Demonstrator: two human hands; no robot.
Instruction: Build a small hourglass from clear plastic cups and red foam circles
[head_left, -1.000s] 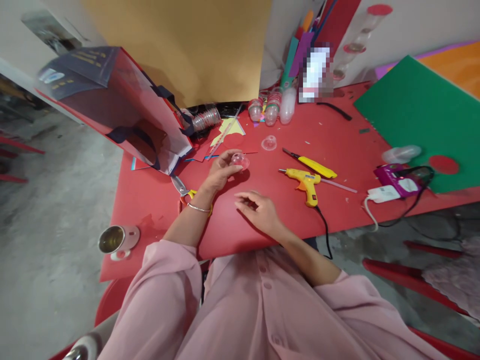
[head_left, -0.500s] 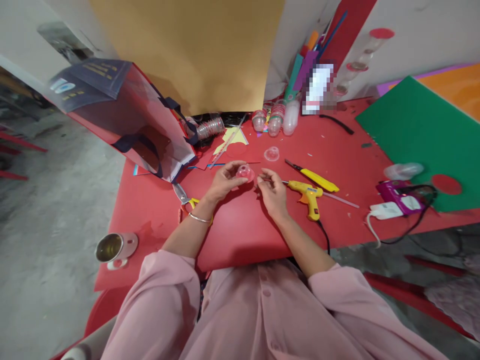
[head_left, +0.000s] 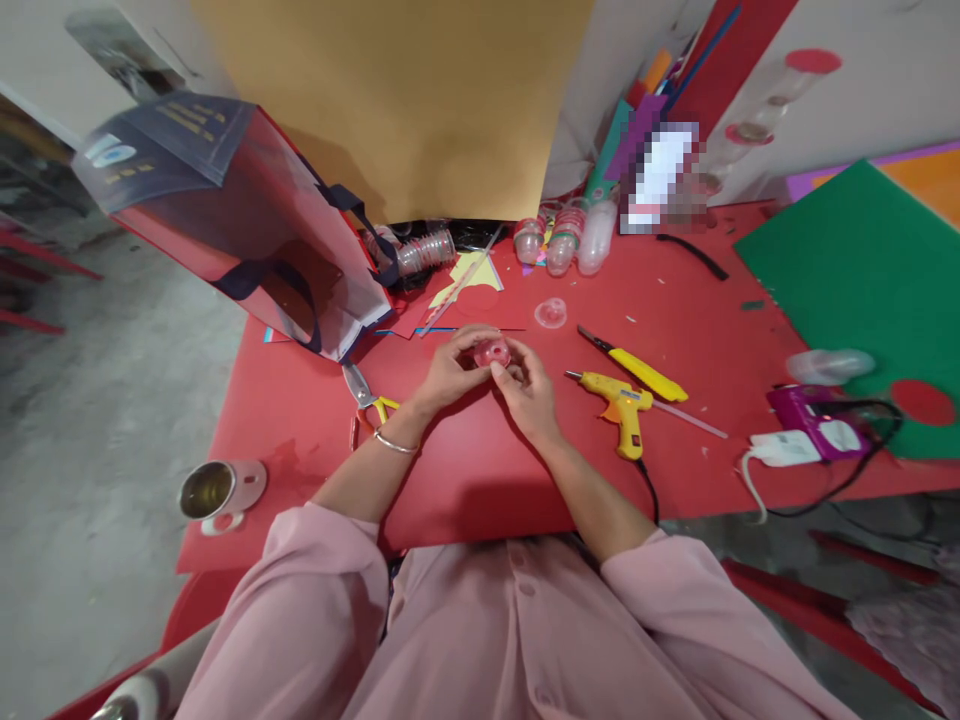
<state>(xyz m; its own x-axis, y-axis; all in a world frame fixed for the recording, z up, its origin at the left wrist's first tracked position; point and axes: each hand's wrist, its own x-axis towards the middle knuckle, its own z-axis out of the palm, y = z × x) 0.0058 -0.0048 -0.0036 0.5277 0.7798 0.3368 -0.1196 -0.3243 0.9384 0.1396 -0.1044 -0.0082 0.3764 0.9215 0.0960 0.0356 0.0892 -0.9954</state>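
Note:
A clear plastic dome lid [head_left: 492, 352] with a hole in its top is held between both hands above the red table [head_left: 450, 490]. My left hand [head_left: 456, 370] grips its left side, fingers curled round the back. On the right edge, the thumb and fingers of my right hand [head_left: 527, 388] are closed on the same lid. Another clear dome lid [head_left: 551, 313] lies just beyond the hands. To the right rest a yellow glue gun [head_left: 618, 402] with a glue stick [head_left: 690, 418] in its rear, and a yellow utility knife [head_left: 645, 372].
A large paper bag [head_left: 247, 220] stands at the left, with scissors [head_left: 363, 392] by its base and a mug [head_left: 223, 492] nearer me. Plastic bottle pieces [head_left: 562, 243] line the back. A green sheet [head_left: 862, 290] and a purple power socket [head_left: 817, 420] lie at the right.
My right hand has moved left from near the glue gun's nozzle and now grips the dome lid together with my left hand. The lid's hole now faces me more.

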